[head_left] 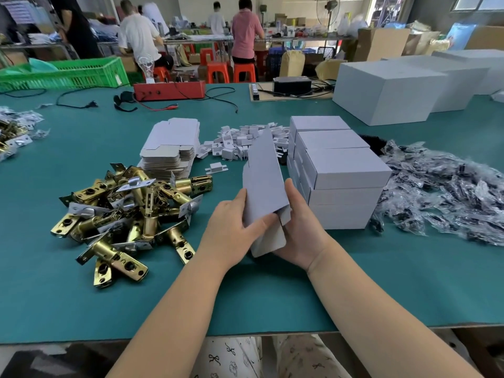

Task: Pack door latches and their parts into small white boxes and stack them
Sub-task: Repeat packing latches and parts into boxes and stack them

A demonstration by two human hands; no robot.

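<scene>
Head view: both hands work a flat white box blank (pixel 263 184) just above the green counter (pixel 245 296), in front of the person. The left hand (pixel 231 227) pinches the blank's lower left edge, thumb on its face; the right hand (pixel 300 227) curls round its lower right side, fingers behind the card. So each grip is closed on the blank, which stands tilted and still mostly flat, with a bottom flap hanging near the palms.

To the left lies a heap of brass door latches (pixel 128 216), and behind it a stack of unfolded blanks (pixel 170 148). A scatter of small white plastic parts (pixel 245 143) sits behind the blank. Touching that scatter on the right is the stack of finished white boxes (pixel 338 173), several layers high, and further right a spread of bagged screws or fittings (pixel 450 192); their contents are too small to tell.

The step in hand looks like erecting a fresh box. Next, I judge, the blank must be squeezed open into a sleeve and its bottom flaps tucked, before a latch from the heap can go in.
</scene>
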